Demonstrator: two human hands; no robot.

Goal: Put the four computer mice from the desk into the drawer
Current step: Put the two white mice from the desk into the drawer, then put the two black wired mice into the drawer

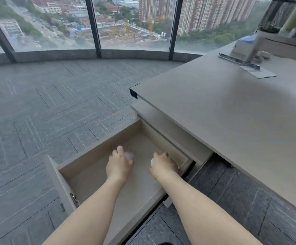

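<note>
Your left hand (120, 163): palm down in the drawer (97, 167), grip curled round a pale mouse (130, 155).
Your right hand (163, 164): palm down, grip closed over a white mouse (152, 161).

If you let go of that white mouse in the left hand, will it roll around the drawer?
Probably not: the white mouse looks rounded on top, yet mice usually sit flat. It seems light, since the left hand covers it easily. Its smooth shell might slide on the drawer floor.
</note>
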